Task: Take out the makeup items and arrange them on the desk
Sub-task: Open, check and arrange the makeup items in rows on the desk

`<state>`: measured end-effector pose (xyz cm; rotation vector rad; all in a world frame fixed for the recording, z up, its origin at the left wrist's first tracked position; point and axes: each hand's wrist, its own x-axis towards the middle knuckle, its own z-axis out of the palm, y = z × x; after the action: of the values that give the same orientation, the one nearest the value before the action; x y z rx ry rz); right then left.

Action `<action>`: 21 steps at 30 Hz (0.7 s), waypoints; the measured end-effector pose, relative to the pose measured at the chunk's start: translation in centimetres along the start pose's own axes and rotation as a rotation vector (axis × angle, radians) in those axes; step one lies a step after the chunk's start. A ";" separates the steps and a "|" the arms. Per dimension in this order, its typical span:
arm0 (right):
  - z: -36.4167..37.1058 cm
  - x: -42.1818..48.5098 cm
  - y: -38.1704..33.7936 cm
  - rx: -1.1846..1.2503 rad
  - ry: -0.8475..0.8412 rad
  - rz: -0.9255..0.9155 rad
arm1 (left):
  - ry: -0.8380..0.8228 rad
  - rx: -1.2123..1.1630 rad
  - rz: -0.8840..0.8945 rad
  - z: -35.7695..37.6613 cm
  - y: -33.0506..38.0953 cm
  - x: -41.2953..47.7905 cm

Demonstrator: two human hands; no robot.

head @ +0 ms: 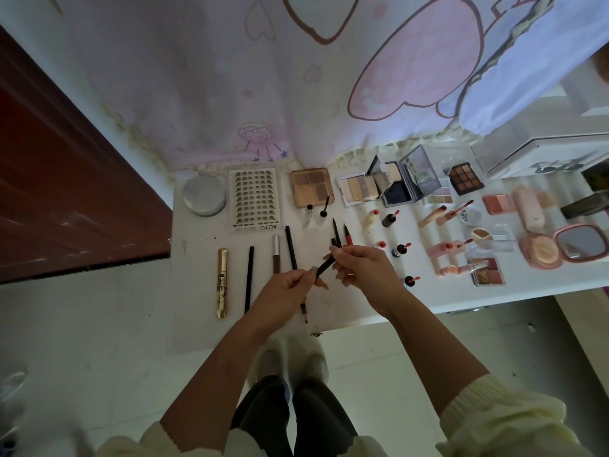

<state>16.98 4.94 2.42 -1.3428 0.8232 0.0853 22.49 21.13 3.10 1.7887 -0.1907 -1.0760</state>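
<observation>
Both of my hands hold one thin black makeup pencil [324,267] above the white desk [197,275]. My left hand [290,286] pinches its lower end, my right hand [359,267] pinches its upper end. Laid out on the desk are a gold mascara tube [222,282], a black pencil [249,279], a dark red liner with a silver cap [275,253], a long black pencil [291,249], a red pen [348,237], a lash sheet [255,196], a round silver jar [204,195] and a brown eyeshadow palette [312,187].
Several open palettes [359,188], lip tints [400,250], blush compacts [497,203] and a pink mirror compact [560,247] fill the desk's right half. A white box [540,153] stands at the back right. A curtain [263,77] hangs behind; a dark red door [66,192] is at left.
</observation>
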 end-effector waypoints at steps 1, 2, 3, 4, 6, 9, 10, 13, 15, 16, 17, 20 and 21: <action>-0.1 -0.1 -0.3 0.023 -0.012 0.023 | -0.014 0.001 -0.006 -0.1 0.1 0.0; -0.2 -0.3 -0.5 0.034 -0.025 0.037 | -0.027 0.003 -0.018 -0.3 0.3 0.0; -0.3 -0.4 -0.9 0.031 -0.031 0.040 | -0.033 0.007 -0.038 -0.5 0.4 0.0; -0.4 -0.5 -1.2 0.024 -0.026 0.034 | -0.032 0.009 -0.062 -0.8 0.6 0.1; -0.8 -0.8 -1.8 0.021 0.015 0.004 | -0.027 0.026 -0.083 -1.3 0.7 0.2; -1.7 -1.3 -2.5 0.046 0.084 -0.035 | 0.032 -0.039 -0.092 -2.1 0.3 0.3; -2.0 -1.6 -2.6 0.064 0.098 -0.039 | 0.088 -0.107 -0.111 -2.3 0.0 0.5; -2.5 -2.8 -2.6 0.189 0.101 -0.032 | 0.197 -0.415 -0.202 -2.5 -0.8 1.4; -2.5 -3.7 -2.1 0.325 0.072 0.005 | 0.169 -0.621 -0.275 -2.4 -0.9 1.5; -2.4 -4.0 -1.7 0.394 0.058 0.029 | 0.142 -0.697 -0.300 -2.2 -0.6 1.4; -2.2 -4.3 -1.3 0.454 0.043 0.052 | 0.116 -0.758 -0.309 -2.0 -0.3 1.3; -1.5 -4.8 0.0 0.562 0.002 0.119 | 0.119 -0.835 -0.271 -0.9 0.3 1.2; -1.2 -5.0 0.5 0.583 -0.015 0.138 | 0.142 -0.822 -0.250 -0.7 0.2 1.3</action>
<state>12.59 5.95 4.86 -0.7364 0.8449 -0.0361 23.86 20.76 2.60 1.1406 0.5113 -0.9903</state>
